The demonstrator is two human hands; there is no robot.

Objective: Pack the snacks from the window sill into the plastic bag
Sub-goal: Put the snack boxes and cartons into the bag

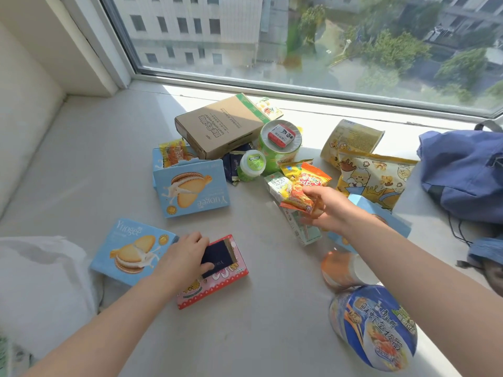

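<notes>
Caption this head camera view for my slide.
The left hand grips a dark packet at a pink box; the right hand pinches an orange snack bag.

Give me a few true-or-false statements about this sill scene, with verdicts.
1. The right hand pinches an orange packet. True.
2. The left hand holds nothing. False: it grips a dark packet on the pink box.
3. A red pack sits on the green can. True.
4. The noodle bowl is packed away. False: it lies on the sill, outside the bag.
</notes>
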